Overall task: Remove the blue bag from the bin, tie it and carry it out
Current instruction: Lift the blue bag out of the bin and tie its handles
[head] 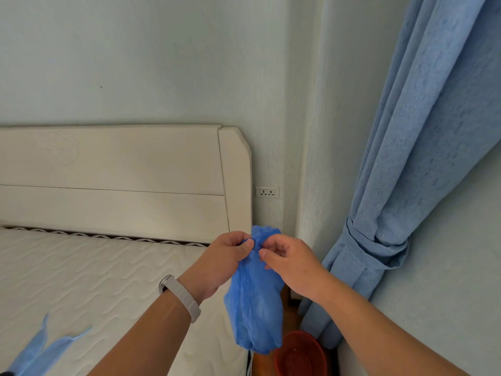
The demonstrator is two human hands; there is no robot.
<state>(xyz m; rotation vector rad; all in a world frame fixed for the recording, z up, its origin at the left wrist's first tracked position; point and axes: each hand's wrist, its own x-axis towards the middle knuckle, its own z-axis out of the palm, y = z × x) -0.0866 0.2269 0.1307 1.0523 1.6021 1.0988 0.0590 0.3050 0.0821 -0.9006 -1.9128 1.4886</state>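
Observation:
The blue bag point(253, 308) hangs in the air in front of me, bunched at its neck and bulging below. My left hand point(225, 260) pinches the neck from the left, and my right hand point(291, 263) pinches it from the right, fingertips almost meeting at the gathered top. The red bin point(299, 354) stands on the floor below the bag, beside the bed, with no liner visible inside.
A bare white mattress point(95, 280) and cream headboard point(122, 175) fill the left. Another flat blue bag point(40, 351) lies on the mattress at lower left. A tied blue curtain point(406, 185) hangs at the right. A wall socket point(267, 192) sits beside the headboard.

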